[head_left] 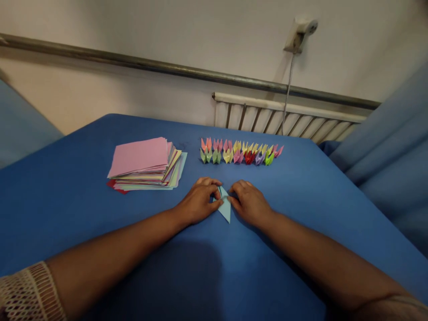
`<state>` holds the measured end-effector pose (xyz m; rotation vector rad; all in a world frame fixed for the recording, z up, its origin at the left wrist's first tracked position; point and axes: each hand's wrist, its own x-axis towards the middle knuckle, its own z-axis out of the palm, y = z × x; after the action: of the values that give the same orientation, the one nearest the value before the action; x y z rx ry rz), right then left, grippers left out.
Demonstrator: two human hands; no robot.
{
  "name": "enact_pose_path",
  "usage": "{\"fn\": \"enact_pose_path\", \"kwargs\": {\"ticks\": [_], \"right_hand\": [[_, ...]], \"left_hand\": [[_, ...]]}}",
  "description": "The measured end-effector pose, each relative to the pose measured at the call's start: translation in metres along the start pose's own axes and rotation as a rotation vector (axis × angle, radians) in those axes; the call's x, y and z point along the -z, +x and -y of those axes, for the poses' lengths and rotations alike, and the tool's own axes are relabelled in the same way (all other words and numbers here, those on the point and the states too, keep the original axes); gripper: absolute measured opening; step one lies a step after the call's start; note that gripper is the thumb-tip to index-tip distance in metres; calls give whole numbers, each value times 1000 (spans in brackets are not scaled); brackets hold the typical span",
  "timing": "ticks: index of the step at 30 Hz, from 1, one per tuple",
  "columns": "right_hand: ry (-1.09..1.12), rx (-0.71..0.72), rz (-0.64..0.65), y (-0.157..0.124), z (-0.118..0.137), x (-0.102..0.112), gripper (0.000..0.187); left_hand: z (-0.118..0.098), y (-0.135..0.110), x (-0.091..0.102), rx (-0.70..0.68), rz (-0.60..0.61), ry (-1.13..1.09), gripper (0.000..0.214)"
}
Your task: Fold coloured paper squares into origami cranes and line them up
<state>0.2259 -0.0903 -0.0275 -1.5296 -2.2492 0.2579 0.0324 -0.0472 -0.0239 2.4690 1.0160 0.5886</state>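
A light blue folded paper point(225, 209), narrow and diamond-shaped with a point toward me, lies on the blue table between my hands. My left hand point(202, 199) holds its left side, thumb and fingers pinched on it. On the other side, my right hand point(249, 201) has its thumb and curled fingers closed at the paper's right edge. Part of the upper paper is hidden by my fingers. Beyond my hands stand two rows of small folded paper cranes point(238, 157) in pink, yellow, green, red, purple and other colours.
At the left lies a stack of coloured paper sheets point(140, 156), pink on top. The blue table point(301, 200) reaches back to a wall with a metal rail point(187, 71) and a white radiator point(261, 104). A blue curtain point(394, 147) hangs at the right.
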Motion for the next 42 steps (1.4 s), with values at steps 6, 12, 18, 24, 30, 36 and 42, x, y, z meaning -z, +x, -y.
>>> {"fn": "enact_pose_path", "kwargs": {"ticks": [6, 12, 18, 24, 30, 36, 42], "right_hand": [[191, 172, 24, -2, -2, 0, 21], [240, 335, -41, 2, -11, 2, 23], [338, 389, -106, 2, -14, 5, 26], [518, 241, -282, 3, -13, 0, 26], [1072, -535, -529, 3, 0, -6, 45], [1411, -646, -238, -2, 31, -7, 40], [1470, -537, -346, 0, 28, -17, 33]], "left_hand": [[1, 0, 11, 61, -13, -129, 16], [5, 6, 26, 124, 94, -202, 55], [-3, 5, 35, 250, 309, -503, 40], [-10, 4, 20, 394, 193, -827, 30], [-11, 5, 11, 491, -206, -958, 35], [-13, 1, 3, 399, -167, -968, 38], [-19, -2, 5, 416, -89, -928, 34]]}}
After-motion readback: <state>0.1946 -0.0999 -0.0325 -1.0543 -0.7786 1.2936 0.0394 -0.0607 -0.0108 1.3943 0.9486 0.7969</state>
